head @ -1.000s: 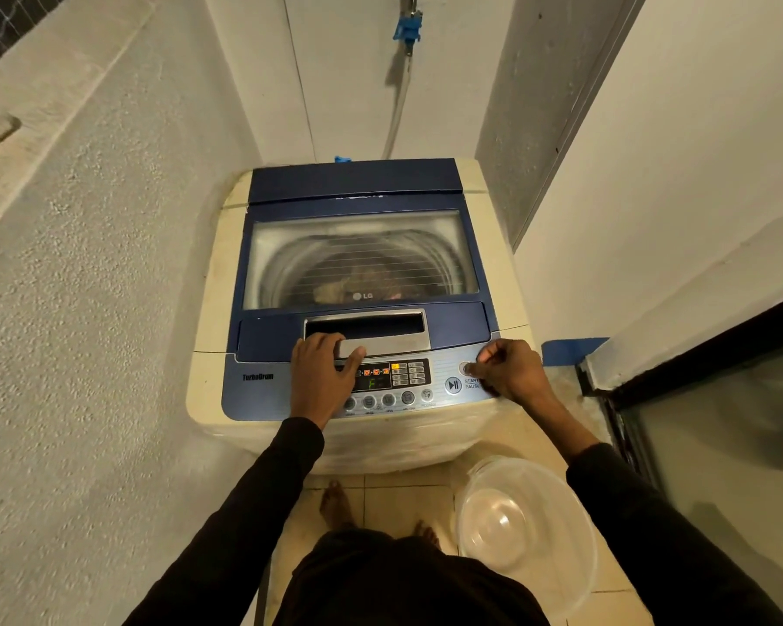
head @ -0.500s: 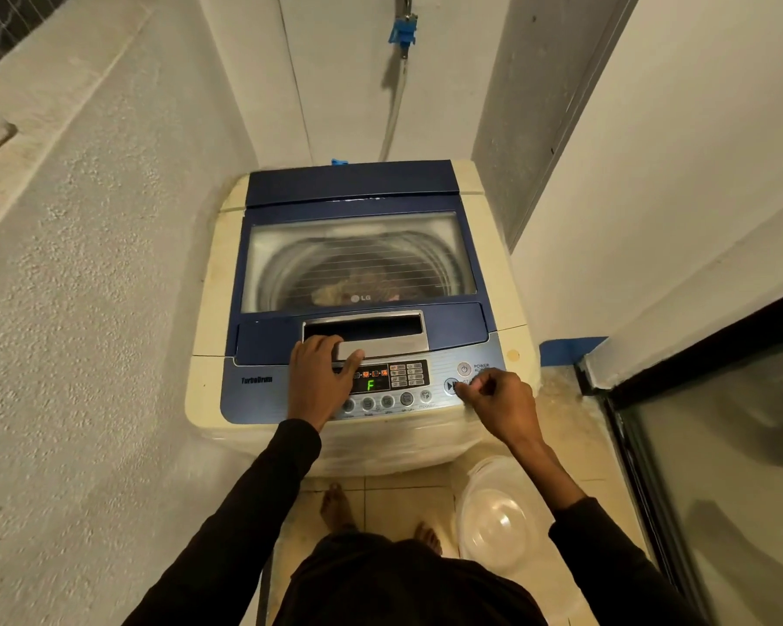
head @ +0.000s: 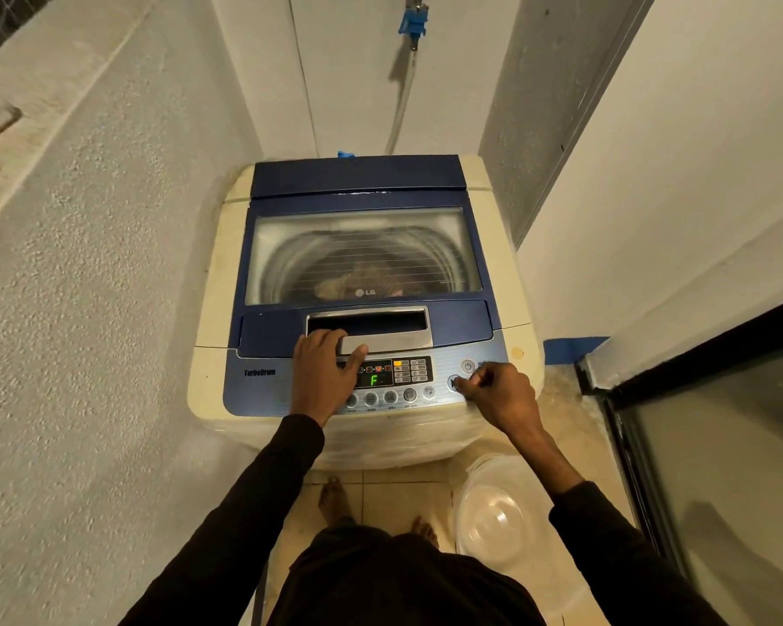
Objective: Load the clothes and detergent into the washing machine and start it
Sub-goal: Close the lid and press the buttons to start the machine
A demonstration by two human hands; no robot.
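On the washing machine [head: 218, 354] panel, the left hand [head: 324, 370] lies flat and open; the right hand [head: 500, 393], curled, fingertip presses the start button [head: 454, 381].

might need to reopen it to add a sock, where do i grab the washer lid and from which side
Grip the silver recessed handle at the front edge of the lid, coming from the front where the person stands. Its dark slot opens toward the front, so fingers probably hook under the silver lip and lift up and back; the hinge seems to be at the rear. The left hand already rests by its left end.
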